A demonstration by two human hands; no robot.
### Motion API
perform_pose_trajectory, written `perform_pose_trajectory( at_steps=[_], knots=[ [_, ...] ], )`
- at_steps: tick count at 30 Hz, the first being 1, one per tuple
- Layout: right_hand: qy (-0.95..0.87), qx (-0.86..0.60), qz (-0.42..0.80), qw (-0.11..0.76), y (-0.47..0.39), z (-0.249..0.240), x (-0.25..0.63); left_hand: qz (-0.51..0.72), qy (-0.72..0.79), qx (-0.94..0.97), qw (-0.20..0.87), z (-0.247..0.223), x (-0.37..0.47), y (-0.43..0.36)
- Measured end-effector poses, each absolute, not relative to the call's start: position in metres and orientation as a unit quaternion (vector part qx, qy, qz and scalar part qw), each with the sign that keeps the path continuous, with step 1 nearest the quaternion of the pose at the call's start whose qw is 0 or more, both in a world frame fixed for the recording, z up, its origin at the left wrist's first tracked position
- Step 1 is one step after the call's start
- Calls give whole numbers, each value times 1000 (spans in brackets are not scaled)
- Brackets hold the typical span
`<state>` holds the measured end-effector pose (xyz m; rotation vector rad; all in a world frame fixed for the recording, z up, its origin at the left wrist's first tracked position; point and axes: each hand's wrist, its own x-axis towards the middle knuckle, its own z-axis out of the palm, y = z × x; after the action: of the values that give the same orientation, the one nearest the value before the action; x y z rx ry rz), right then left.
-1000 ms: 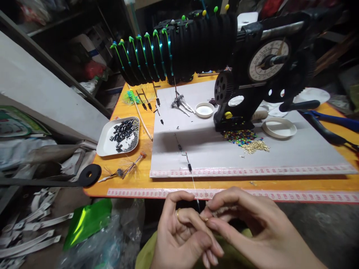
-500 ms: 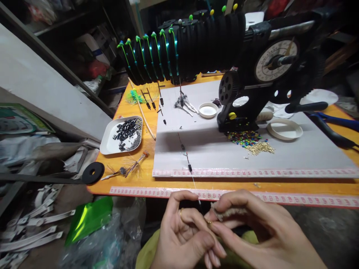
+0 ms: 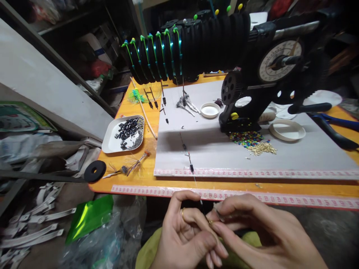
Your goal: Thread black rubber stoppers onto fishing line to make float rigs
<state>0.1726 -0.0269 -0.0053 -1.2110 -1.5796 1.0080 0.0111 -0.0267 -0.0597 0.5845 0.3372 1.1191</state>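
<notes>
Both of my hands are close together just in front of the table edge. My left hand [image 3: 190, 231], with a ring on one finger, is curled around a thin line [image 3: 195, 182] that comes down from the table. My right hand [image 3: 260, 228] is in a pinch, its thumb and fingertips on a tiny gold-coloured piece [image 3: 210, 221] that also touches the left fingers. Something greyish and frayed shows by the right fingertips, partly hidden. Up the line sit small black barrel-shaped pieces [image 3: 192, 168]. The line's end is hidden in my fingers.
A black ribbed drum [image 3: 213, 45] wound with green lines overhangs the table, beside a dial [image 3: 280, 61]. A white tray [image 3: 108, 144] holds black pieces. Coloured beads [image 3: 244, 138] and gold pieces [image 3: 262, 148] lie loose. A measuring tape [image 3: 134, 189] runs along the front edge.
The table and machine have shifted slightly right in view. Both hands keep nearly the same pose, and the right fingers have moved slightly around the gold-coloured piece.
</notes>
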Motion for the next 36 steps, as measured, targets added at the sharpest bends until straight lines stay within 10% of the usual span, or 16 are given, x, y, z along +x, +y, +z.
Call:
perform_pose_trajectory(
  at_steps=[26, 36],
  knots=[
    [-719, -441, 377, 383, -6, 20, 182, 522, 322, 408, 676, -38, 4, -29],
    [-716, -442, 370, 395, -22, -6, 187, 470, 302, 714, 422, -25, -5, -2]
  ],
)
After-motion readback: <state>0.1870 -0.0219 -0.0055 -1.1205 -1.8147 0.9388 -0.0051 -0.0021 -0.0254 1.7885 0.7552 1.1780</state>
